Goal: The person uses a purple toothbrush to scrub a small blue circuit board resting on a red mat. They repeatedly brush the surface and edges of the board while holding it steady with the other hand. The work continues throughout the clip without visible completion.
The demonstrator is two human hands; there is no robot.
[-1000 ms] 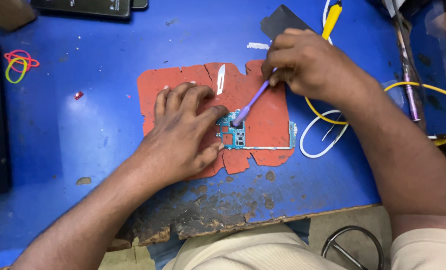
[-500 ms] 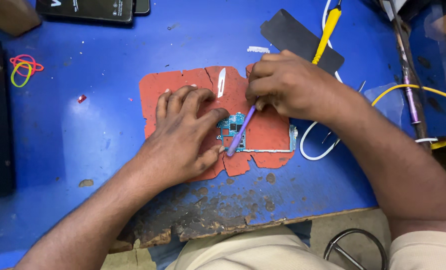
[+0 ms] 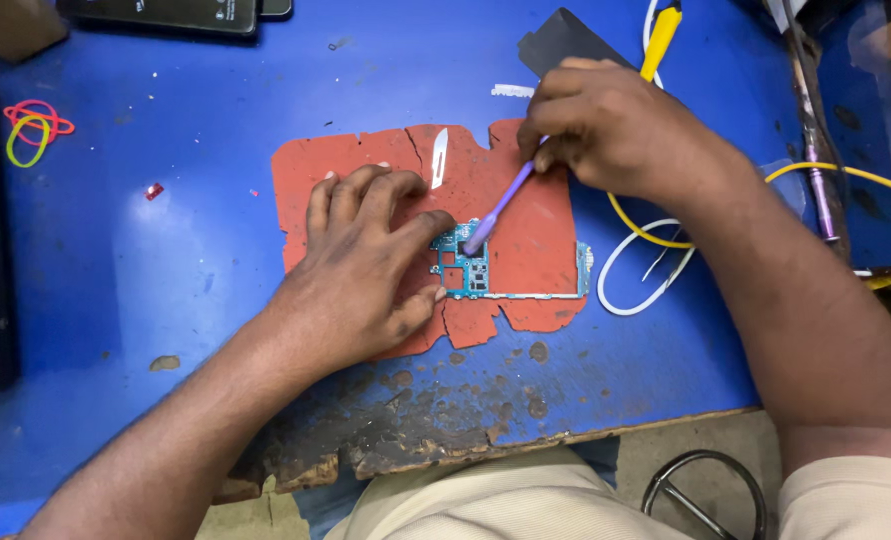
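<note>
A small teal circuit board [image 3: 463, 268] is pinned on the torn red mat [image 3: 526, 225] by the spread left hand [image 3: 371, 265]; a thin purple brush [image 3: 499, 208] is gripped by the clenched right hand [image 3: 616, 125], tip on the board

Bright even overhead light, soft shadows under hands, sharp focus, dim right edge, no glare.

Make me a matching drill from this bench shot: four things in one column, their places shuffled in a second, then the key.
Things
1. purple tool
2. circuit board
3. loose blade
4. rubber bands

Places
A. far left of the blue table
B. in the right hand, tip on the board
C. pinned under the left hand on the red mat
D. lying free near the mat's top edge

Pairs: 1-B, 2-C, 3-D, 4-A
</note>
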